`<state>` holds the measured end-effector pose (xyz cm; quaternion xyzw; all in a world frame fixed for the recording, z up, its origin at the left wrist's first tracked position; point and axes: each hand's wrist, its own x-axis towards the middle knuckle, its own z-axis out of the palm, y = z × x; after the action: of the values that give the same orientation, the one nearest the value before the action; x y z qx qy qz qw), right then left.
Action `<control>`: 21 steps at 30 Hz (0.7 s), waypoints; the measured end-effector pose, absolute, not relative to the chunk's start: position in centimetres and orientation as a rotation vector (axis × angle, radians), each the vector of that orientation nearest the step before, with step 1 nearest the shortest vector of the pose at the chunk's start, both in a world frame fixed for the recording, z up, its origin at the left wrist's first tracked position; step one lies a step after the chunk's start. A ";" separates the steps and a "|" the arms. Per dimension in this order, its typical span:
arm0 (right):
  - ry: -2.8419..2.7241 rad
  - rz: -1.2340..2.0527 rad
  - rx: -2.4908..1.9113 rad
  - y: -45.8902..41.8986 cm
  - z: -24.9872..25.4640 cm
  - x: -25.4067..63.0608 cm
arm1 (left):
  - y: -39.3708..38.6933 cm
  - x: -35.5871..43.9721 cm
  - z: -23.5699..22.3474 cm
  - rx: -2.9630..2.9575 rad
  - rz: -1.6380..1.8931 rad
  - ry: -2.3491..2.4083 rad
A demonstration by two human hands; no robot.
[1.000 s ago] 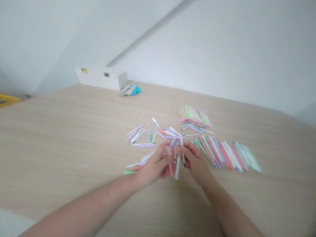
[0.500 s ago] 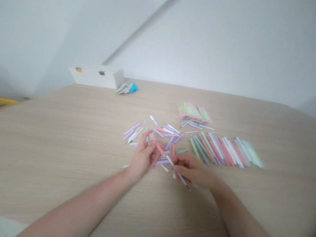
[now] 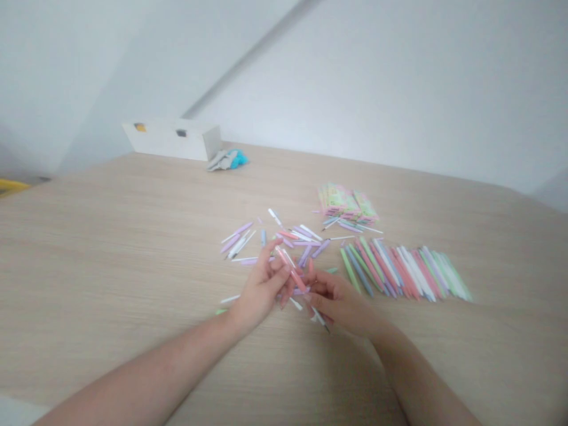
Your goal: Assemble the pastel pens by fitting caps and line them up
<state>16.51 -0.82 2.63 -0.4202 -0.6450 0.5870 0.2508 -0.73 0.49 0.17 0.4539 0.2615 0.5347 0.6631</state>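
Observation:
Loose pastel sticks point(image 3: 284, 236) in pink, lilac, white and green lie scattered on the light wood table point(image 3: 110, 248). My left hand point(image 3: 261, 290) pinches a pink stick point(image 3: 290, 271) that slants up and away between the fingers. Close beside it, my right hand point(image 3: 337, 302) grips a thin white stick with a dark tip point(image 3: 320, 319), which points down toward me. Blur hides the fine finger contact, and the fingers cover some sticks beneath them.
To the right, many sticks lie side by side in a neat row point(image 3: 399, 272). Bundled packets point(image 3: 346, 202) sit behind them. A white box point(image 3: 171, 141) and a crumpled grey and blue cloth point(image 3: 226, 160) stand at the far table edge. A yellow object point(image 3: 13, 186) lies beyond the left side.
My hands have moved closer together, and the right hand has shifted left with its white stick. The pink stick remains between the left fingers. The view has barely moved.

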 end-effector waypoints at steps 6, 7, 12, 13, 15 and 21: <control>-1.642 1.556 -1.128 -0.5 2.1 16.4 | 0.1 -0.5 0.9 1.074 1.171 0.642; -1.635 1.545 -1.128 -0.5 2.0 16.4 | 0.2 -0.5 0.9 1.079 1.169 0.649; -1.565 1.469 -1.116 -0.7 1.2 16.0 | 0.2 -0.5 0.6 1.080 1.148 0.665; -1.552 1.462 -1.112 -0.7 1.0 15.9 | 0.3 -0.6 0.5 1.078 1.144 0.668; -1.531 1.462 -1.098 -0.6 0.7 15.8 | 0.3 -0.6 0.3 1.056 1.145 0.685; -1.557 1.518 -1.104 -0.5 0.8 15.5 | 0.6 -0.5 0.0 0.875 1.203 0.803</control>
<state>15.49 -0.49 0.78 -0.4250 -0.5995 0.5843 0.3444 -0.47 0.63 0.04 0.3874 0.3552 0.5325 0.6635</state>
